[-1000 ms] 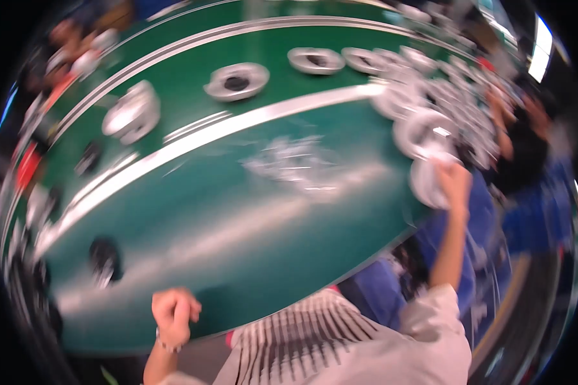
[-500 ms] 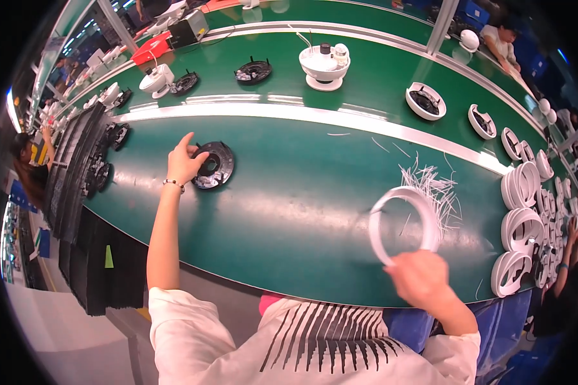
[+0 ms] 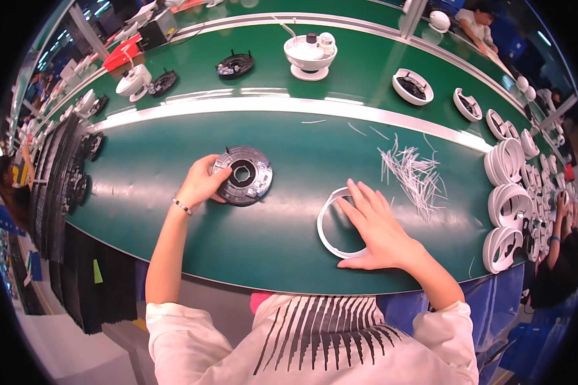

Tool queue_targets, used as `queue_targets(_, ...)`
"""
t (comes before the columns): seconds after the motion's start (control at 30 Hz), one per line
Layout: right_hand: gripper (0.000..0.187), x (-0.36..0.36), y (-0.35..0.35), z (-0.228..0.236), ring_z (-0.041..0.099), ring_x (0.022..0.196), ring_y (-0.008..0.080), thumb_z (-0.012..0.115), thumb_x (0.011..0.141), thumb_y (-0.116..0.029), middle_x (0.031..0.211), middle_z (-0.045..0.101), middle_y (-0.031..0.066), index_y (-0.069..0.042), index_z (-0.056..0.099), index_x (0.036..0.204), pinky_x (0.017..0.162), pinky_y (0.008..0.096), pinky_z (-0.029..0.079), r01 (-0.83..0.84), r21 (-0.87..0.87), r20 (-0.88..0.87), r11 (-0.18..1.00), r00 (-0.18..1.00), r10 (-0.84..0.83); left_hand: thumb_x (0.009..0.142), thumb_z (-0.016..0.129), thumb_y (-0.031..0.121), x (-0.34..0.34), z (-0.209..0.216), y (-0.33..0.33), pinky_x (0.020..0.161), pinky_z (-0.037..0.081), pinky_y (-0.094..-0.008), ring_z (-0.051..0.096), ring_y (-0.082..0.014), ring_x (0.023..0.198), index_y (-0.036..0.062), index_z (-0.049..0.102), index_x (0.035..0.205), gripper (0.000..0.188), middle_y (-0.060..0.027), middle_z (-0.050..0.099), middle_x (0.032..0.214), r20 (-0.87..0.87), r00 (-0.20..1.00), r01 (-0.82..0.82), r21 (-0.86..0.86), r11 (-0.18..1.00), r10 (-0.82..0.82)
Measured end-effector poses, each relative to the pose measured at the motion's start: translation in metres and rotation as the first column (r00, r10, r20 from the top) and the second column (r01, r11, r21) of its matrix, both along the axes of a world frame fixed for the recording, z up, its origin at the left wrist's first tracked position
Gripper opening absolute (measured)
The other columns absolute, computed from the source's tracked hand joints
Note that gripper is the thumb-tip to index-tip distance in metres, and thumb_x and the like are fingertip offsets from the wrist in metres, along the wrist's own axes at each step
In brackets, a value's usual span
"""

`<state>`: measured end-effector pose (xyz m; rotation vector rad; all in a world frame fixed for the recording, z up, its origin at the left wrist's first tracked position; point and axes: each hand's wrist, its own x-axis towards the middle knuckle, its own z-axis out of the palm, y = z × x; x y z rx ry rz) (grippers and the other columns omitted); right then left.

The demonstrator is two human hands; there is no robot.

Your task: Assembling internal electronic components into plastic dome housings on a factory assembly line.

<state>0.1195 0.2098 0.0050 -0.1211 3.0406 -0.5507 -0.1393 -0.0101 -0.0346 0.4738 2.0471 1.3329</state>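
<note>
My left hand (image 3: 202, 183) grips the left edge of a round black plastic part (image 3: 257, 186), thumb on top. The part has a hole in its middle and small prongs on its rim. To the right, my right hand (image 3: 382, 232) spans a white plastic ring (image 3: 322, 224), thumb at the near side and stretched fingers over the far side. The hand hides the ring's right side. Beyond this hand lies a loose pile of thin white strips (image 3: 414, 176).
Stacked white rings (image 3: 507, 205) stand at the table's right end. Black trays (image 3: 58, 186) are piled at the left, beside more black parts (image 3: 77, 186). A green conveyor (image 3: 359, 61) behind carries a white bowl-shaped unit (image 3: 309, 54) and other parts. Other people work nearby.
My left hand has closed on the black part and brought it right and nearer the middle. My right hand has moved the white ring left, and its fingers are now spread across it.
</note>
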Motion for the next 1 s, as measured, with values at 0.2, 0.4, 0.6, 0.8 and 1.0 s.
queue_targets(0.2, 0.101, -0.013, 0.014, -0.006, 0.027, 0.116, 0.0389, 0.078, 0.043, -0.038, 0.121, 0.03, 0.0239, -0.001, 0.029, 0.124, 0.096, 0.0506, 0.021, 0.288, -0.15, -0.227, 0.946, 0.921, -0.316, 0.083, 0.048, 0.004, 0.034, -0.026, 0.061, 0.066, 0.051, -0.0252, 0.058, -0.0119, 0.079, -0.0007, 0.044, 0.1, 0.018, -0.0076, 0.057, 0.089, 0.121, 0.981, -0.193, 0.541, 0.818, 0.151)
queue_targets(0.4, 0.098, -0.045, 0.036, -0.009, 0.038, 0.113, 0.0269, 0.079, 0.053, -0.029, 0.123, 0.034, 0.0198, 0.006, 0.024, 0.126, 0.094, 0.0348, 0.033, 0.212, -0.926, -0.108, 0.313, 0.643, -0.758, 0.082, 0.05, 0.0, 0.096, -0.017, 0.13, 0.08, 0.044, -0.0261, 0.053, -0.0133, 0.092, -0.0003, 0.039, 0.109, 0.029, -0.0083, 0.053, 0.103, 0.18, 0.984, -0.135, 0.674, 0.727, 0.015)
queue_targets(0.6, 0.108, -0.048, 0.049, -0.039, 0.029, 0.119, 0.0347, 0.078, 0.051, -0.04, 0.124, 0.029, 0.027, 0.011, 0.02, 0.125, 0.098, 0.0404, 0.025, 0.247, -0.88, -0.187, 0.405, 0.605, -0.774, 0.074, 0.049, 0.028, 0.11, 0.009, 0.151, 0.097, 0.028, -0.0485, 0.032, -0.0281, 0.12, 0.0109, 0.016, 0.133, 0.069, -0.0104, 0.03, 0.131, 0.344, 0.699, 0.073, 0.838, 0.541, -0.627)
queue_targets(0.8, 0.12, -0.044, 0.029, -0.024, 0.014, 0.124, 0.0401, 0.079, 0.048, -0.042, 0.133, 0.013, 0.0307, 0.011, 0.009, 0.129, 0.101, 0.0432, 0.019, 0.293, -0.577, -0.315, 0.762, 0.782, -0.539, 0.085, 0.029, 0.051, 0.09, 0.008, 0.156, 0.09, 0.04, -0.0393, 0.05, -0.0258, 0.103, 0.0038, 0.044, 0.118, 0.059, -0.014, 0.05, 0.113, 0.693, 0.422, -0.199, 0.699, 0.686, -0.584)
queue_targets(1.0, 0.114, -0.042, 0.031, -0.026, 0.027, 0.12, 0.0327, 0.081, 0.05, -0.035, 0.129, 0.025, 0.0247, 0.004, 0.013, 0.132, 0.099, 0.0399, 0.024, 0.309, -0.715, -0.175, 0.627, 0.79, -0.588, 0.086, 0.03, 0.038, 0.091, -0.004, 0.156, 0.086, 0.043, -0.0349, 0.053, -0.0221, 0.097, 0.0045, 0.049, 0.112, 0.046, -0.0103, 0.055, 0.107, 0.686, 0.401, -0.227, 0.717, 0.659, -0.607)
